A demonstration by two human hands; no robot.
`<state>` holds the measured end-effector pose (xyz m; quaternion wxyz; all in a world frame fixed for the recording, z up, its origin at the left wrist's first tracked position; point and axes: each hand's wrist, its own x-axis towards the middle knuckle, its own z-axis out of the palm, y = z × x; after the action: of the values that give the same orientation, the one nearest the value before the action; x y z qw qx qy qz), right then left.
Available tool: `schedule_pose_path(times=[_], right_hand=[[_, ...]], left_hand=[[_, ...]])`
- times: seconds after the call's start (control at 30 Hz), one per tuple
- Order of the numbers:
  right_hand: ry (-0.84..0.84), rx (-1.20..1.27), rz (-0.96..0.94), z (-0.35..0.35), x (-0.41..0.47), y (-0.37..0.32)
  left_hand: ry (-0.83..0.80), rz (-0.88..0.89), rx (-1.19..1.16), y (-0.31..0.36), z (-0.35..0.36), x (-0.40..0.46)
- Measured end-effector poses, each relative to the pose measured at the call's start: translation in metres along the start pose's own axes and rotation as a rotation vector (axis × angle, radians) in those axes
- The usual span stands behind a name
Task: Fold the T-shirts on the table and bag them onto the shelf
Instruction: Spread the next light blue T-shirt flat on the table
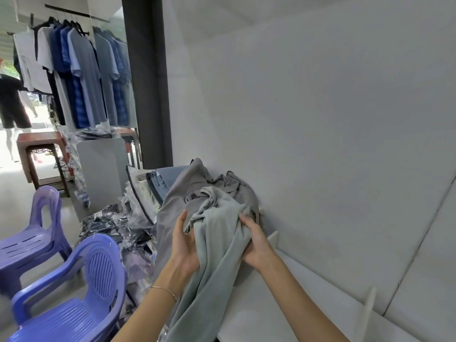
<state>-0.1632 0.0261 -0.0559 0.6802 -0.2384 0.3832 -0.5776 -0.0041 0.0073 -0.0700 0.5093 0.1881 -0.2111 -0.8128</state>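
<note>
Both hands (219, 240) grip crumpled T-shirt (217, 233) over shelf edge (249, 304).

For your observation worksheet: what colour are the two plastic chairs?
Purple chairs; the head view shows them.

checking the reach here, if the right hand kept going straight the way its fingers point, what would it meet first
Most likely the darker grey shirt heaped just beyond the light grey shirt that the right hand already grips; the white wall lies behind, though depth is unclear.
</note>
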Motion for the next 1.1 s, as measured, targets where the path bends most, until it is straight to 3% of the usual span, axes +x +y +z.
schedule_pose_path(times=[0.1, 0.23, 0.43, 0.6, 0.67, 0.73, 0.83, 0.9, 0.97, 1.1], right_hand=[[-0.104, -0.054, 0.019, 0.008, -0.029, -0.006], [-0.243, -0.101, -0.017, 0.004, -0.072, -0.015], [-0.351, -0.078, -0.044, -0.006, -0.115, -0.011], [-0.351, -0.030, 0.004, 0.005, -0.150, 0.011], [-0.416, 0.027, 0.080, 0.014, -0.165, 0.023], [-0.449, 0.046, 0.152, 0.025, -0.180, 0.035], [-0.472, 0.023, 0.249, 0.039, -0.198, 0.055], [-0.520, -0.002, 0.282, 0.048, -0.209, 0.067], [-0.583, -0.012, 0.305, 0.055, -0.221, 0.077], [-0.704, -0.071, 0.336, 0.074, -0.254, 0.094]], left_hand=[[0.077, 0.095, 0.069, -0.015, 0.019, -0.015], [0.132, 0.223, 0.432, -0.024, 0.046, -0.051], [0.139, 0.788, 1.061, -0.038, 0.058, -0.118], [0.180, 0.971, 1.418, -0.056, 0.037, -0.183], [0.259, 0.971, 1.403, -0.063, 0.036, -0.211], [0.358, 0.890, 1.239, -0.067, 0.033, -0.232], [0.509, 0.542, 0.874, -0.063, 0.029, -0.253], [0.567, 0.447, 0.656, -0.060, 0.023, -0.274], [0.529, 0.431, 0.543, -0.062, 0.034, -0.304], [0.462, 0.650, 0.284, -0.054, 0.046, -0.360]])
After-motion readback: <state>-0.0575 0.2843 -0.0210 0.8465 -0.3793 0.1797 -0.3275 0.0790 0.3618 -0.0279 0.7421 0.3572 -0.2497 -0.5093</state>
